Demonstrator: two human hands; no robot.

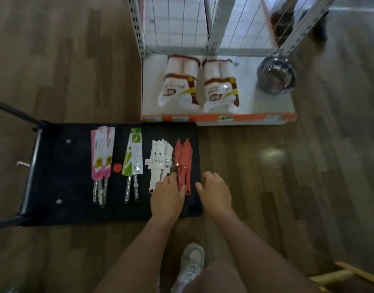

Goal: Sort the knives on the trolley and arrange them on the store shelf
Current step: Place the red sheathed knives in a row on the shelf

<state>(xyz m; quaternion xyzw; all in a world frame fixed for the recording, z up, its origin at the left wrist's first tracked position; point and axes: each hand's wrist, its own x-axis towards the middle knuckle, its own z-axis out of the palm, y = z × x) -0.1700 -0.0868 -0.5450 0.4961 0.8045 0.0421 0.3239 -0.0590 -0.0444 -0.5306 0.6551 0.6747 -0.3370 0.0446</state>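
The black trolley [65,187] carries four groups of packaged knives: pink packs [101,153] at the left, green packs [133,153], white packs [159,159] and red knives [183,157] at the right. My left hand [167,196] lies over the lower ends of the white packs and the red handles, fingers fairly straight and touching them. Just to the right, at the trolley's right edge, my right hand [215,193] hovers with loosely curled fingers and holds nothing. The white store shelf [266,102] stands beyond the trolley.
Two white bags [199,85] and a stack of steel bowls [276,76] sit on the shelf's bottom board, behind its orange price strip [203,118]. The trolley handle [15,112] rises at the left. A white shoe [192,265] stands on the wood floor below.
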